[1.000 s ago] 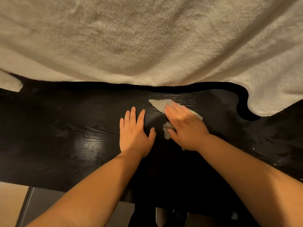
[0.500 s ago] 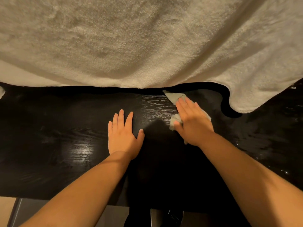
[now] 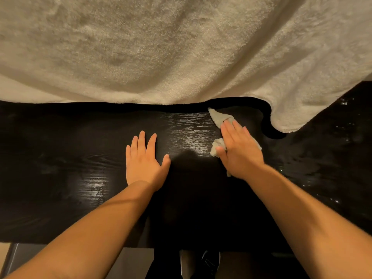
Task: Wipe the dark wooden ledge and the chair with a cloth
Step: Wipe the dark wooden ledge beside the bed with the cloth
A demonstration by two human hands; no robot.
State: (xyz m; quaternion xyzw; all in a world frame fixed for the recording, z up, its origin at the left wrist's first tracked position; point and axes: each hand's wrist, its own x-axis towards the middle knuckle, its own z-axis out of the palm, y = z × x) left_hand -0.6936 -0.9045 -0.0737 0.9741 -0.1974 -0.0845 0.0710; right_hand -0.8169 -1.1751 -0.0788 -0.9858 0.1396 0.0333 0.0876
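Note:
The dark wooden ledge (image 3: 70, 158) runs across the whole view, its grain glinting in patches. My right hand (image 3: 239, 151) presses flat on a small pale grey-green cloth (image 3: 218, 117) near the ledge's far edge; cloth corners stick out beyond the fingertips and beside the thumb. My left hand (image 3: 144, 161) lies flat on the bare wood to the left of it, fingers apart, holding nothing. No chair can be made out.
A thick cream fleece blanket (image 3: 171, 51) hangs over the far side of the ledge, with a lobe (image 3: 289, 117) drooping onto the wood right of the cloth. Below the ledge's near edge are a grey floor (image 3: 130, 262) and dark shoes (image 3: 207, 262).
My right hand has slid the cloth to the right and toward the blanket's edge. My left hand has stayed flat on the wood; the view has shifted right.

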